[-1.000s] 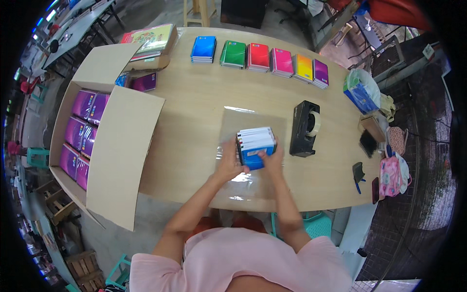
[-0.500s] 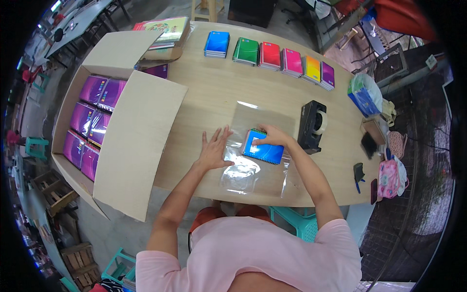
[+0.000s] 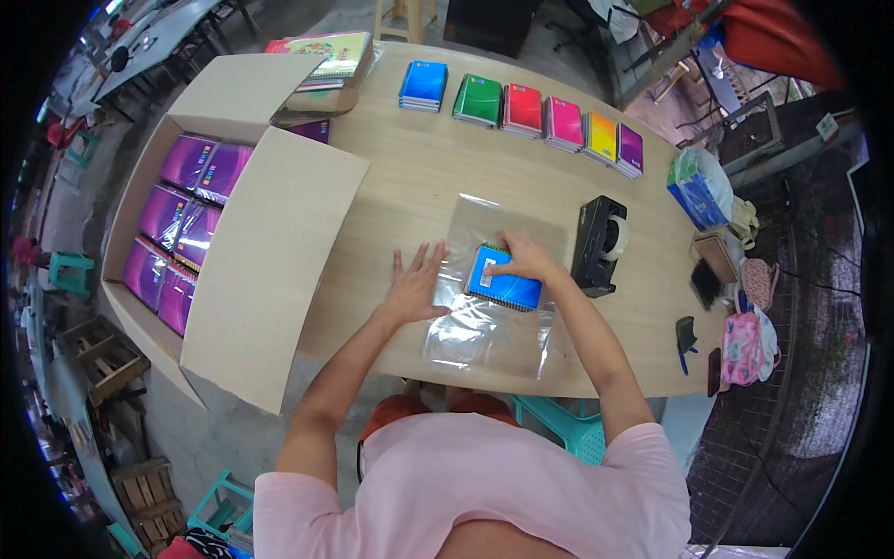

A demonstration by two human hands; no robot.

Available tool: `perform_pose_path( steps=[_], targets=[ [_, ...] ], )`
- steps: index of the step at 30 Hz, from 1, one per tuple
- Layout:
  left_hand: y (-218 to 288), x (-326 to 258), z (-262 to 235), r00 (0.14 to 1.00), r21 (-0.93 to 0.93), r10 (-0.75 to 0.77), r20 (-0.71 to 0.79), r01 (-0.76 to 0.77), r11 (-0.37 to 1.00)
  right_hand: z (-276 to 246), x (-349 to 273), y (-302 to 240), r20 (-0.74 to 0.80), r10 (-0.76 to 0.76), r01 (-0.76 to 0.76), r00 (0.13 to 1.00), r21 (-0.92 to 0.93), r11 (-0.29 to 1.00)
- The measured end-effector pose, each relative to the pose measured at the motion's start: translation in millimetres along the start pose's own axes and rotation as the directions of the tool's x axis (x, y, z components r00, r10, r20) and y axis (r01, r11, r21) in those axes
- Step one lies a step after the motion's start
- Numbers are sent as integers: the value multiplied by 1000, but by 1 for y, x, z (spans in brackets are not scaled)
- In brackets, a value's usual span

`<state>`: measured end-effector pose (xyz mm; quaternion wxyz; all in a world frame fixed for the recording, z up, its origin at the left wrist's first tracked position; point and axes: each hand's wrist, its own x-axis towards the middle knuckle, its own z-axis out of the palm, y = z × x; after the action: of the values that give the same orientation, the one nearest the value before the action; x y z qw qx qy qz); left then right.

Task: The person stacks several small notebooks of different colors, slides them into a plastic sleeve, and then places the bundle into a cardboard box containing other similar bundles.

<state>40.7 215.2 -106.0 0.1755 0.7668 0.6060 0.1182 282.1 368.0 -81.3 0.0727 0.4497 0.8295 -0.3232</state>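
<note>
A clear plastic sheet or bag (image 3: 463, 345) lies flat on the table before me. On it rests a small stack of blue spiral notebooks (image 3: 507, 289), slightly turned, with a white label on top. My right hand (image 3: 521, 259) grips the stack at its far right corner, thumb over the cover and fingers round the far edge. Flat on the table, fingers spread, my left hand (image 3: 413, 287) lies at the plastic's left edge. A black tape dispenser (image 3: 596, 247) with a roll of clear tape stands to the right of the plastic.
An open cardboard box (image 3: 270, 270) of wrapped purple notebooks (image 3: 168, 214) is at the left, its flap reaching over the table (image 3: 391, 168). Along the far edge stand blue (image 3: 424, 86), green, red, pink, yellow and purple notebook stacks. Bags (image 3: 745, 345) sit at the right.
The scene has shifted slightly in view. Both hands keep nearly the same places: the right still on the blue notebooks, the left still flat at the plastic's edge.
</note>
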Motion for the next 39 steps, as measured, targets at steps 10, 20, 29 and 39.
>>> perform_pose_path(
  steps=[10, 20, 29, 39],
  targets=[
    [34, -37, 89, 948, -211, 317, 18, -306, 928, 43, -111, -45, -601, -166, 312, 782, 146, 939],
    [58, -35, 53, 983, -273, 176, -59, -185, 944, 133, -161, -42, -605, -130, 93, 786, -92, 991],
    [67, -36, 17, 939, -253, 299, -170, -335, 907, 88, -173, -39, -591, -245, 172, 768, -179, 969],
    [86, -30, 3, 973, -136, 225, -57, -231, 963, 67, -176, -13, -448, -165, 78, 879, -207, 975]
  ],
)
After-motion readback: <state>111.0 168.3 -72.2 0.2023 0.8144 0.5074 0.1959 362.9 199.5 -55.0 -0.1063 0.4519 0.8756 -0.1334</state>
